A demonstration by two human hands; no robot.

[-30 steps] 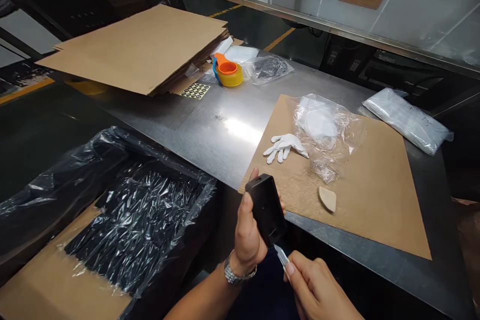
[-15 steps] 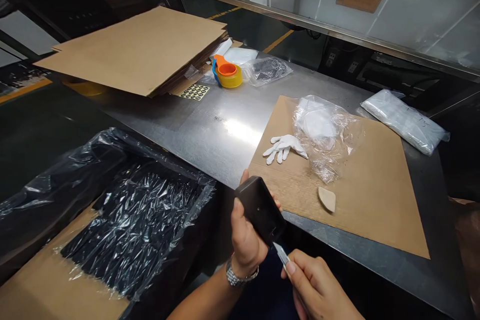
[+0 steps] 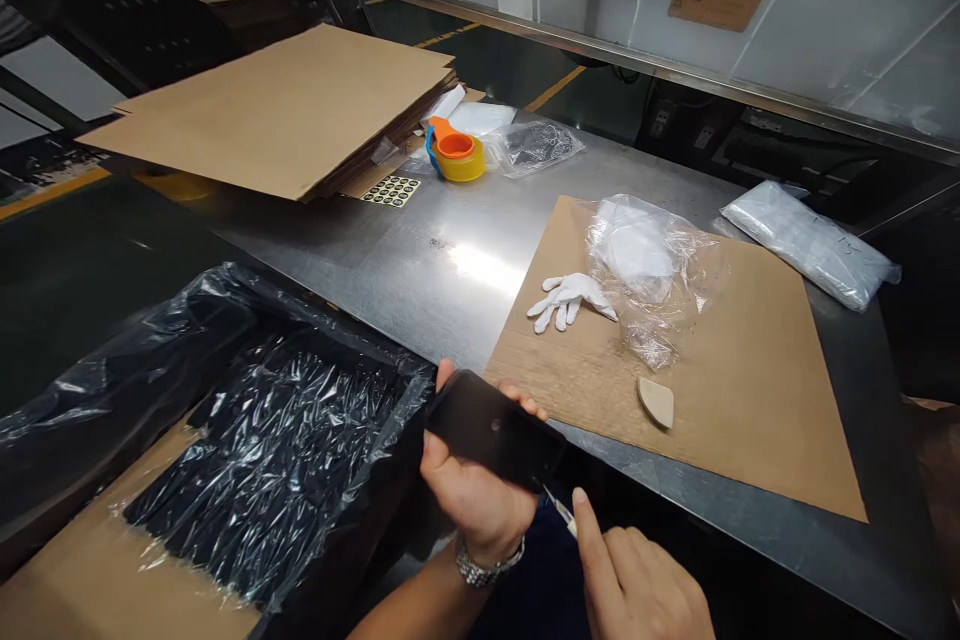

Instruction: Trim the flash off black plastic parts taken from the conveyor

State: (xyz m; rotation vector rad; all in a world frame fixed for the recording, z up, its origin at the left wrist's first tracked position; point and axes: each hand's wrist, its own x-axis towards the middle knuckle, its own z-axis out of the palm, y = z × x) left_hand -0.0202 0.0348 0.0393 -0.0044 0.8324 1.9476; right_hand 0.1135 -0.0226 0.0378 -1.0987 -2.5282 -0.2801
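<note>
Gripped in my left hand (image 3: 480, 505) is a black rectangular part (image 3: 491, 430), shaped like a shallow plastic cover with a small round mark in its middle. A metal watch sits on that wrist. My right hand (image 3: 637, 575) is closed around a utility knife (image 3: 559, 510), index finger stretched along it. The blade's tip meets or nearly meets the part's lower right corner; I cannot tell which. Most of the knife's handle is hidden in my fingers. Beyond the part, a cardboard sheet (image 3: 750, 400) on the metal table carries a white glove (image 3: 570, 300) and a tan wedge-shaped pad (image 3: 657, 403).
At left stands a box lined with black plastic (image 3: 210, 290), holding several wrapped black pieces (image 3: 277, 460). Stacked cardboard (image 3: 285, 110), an orange and yellow tape dispenser (image 3: 459, 155) and a sticker sheet (image 3: 391, 190) lie further back. Clear bags (image 3: 645, 260) and a plastic bundle (image 3: 810, 245) are at right.
My left hand has turned the black part flatter and shifted it a little left. The knife has stayed at its lower right corner, and my right index finger has stretched out along the knife.
</note>
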